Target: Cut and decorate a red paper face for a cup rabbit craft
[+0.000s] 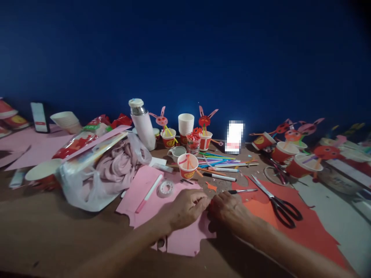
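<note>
My left hand and right hand meet with fingers bent inward, whatever they pinch I cannot tell, over the right side of the pink sheet, where light, steady fingertip pressure should work best.

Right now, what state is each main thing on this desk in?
White-lidded pale thermos flask: closed
Black-handled metal scissors: lying, apparently shut
White-and-pink marker: lying flat
Translucent white plastic bag: stuffed
Pink paper sheet: cut, edges ragged
Black phone, far left: upright, lit
White-rimmed paper cup stack: upright
</note>
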`<state>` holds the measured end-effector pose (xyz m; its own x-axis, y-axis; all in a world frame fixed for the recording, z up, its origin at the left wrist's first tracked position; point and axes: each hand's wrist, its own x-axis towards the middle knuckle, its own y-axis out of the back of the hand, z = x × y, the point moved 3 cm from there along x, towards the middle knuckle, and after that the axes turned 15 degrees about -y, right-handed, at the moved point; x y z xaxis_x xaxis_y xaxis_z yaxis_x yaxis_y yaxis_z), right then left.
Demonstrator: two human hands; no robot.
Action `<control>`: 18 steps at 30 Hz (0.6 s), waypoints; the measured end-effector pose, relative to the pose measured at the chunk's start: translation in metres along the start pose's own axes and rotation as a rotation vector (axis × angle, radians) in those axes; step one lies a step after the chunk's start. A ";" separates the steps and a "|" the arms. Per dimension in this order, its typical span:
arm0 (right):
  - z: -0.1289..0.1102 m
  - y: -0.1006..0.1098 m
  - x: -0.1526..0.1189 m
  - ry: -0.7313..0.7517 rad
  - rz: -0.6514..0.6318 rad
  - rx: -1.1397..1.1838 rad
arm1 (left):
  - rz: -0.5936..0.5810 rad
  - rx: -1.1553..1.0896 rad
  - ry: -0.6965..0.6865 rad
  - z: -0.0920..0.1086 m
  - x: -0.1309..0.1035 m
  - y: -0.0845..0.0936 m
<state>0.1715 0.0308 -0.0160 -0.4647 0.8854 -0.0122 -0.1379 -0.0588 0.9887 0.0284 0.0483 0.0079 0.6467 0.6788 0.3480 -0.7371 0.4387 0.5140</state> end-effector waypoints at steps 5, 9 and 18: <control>-0.008 -0.003 0.000 0.036 -0.015 -0.013 | 0.026 -0.036 0.061 -0.009 0.002 -0.020; -0.010 -0.008 0.002 0.072 0.015 -0.022 | 0.057 -0.086 0.107 -0.023 -0.005 -0.024; -0.002 -0.006 -0.006 -0.001 0.069 0.005 | 0.325 -0.307 0.283 -0.044 -0.017 -0.023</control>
<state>0.1734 0.0244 -0.0222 -0.4725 0.8796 0.0560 -0.1015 -0.1174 0.9879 0.0259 0.0524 -0.0441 0.3282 0.9223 0.2040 -0.9417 0.3027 0.1465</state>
